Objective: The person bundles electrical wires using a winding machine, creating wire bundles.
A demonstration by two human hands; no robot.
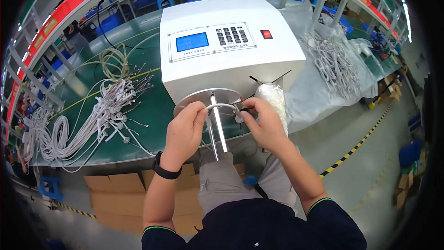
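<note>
"Two hands close in: what has each grip got?"

"The left hand pinches a white cable; the right hand seems to pinch its other end, though fingers hide the exact spot. The cable arches between them, by the metal rods."

"How far along is that piece?"

"No full turn shows round the rods. Just begun or nearly finished, I can't tell."

"And farther off?"

"Past the round plate, long loose leads lie left on the green desk, probably left to do. Beyond, right of the white machine, looped bundles on plastic look done."
</note>
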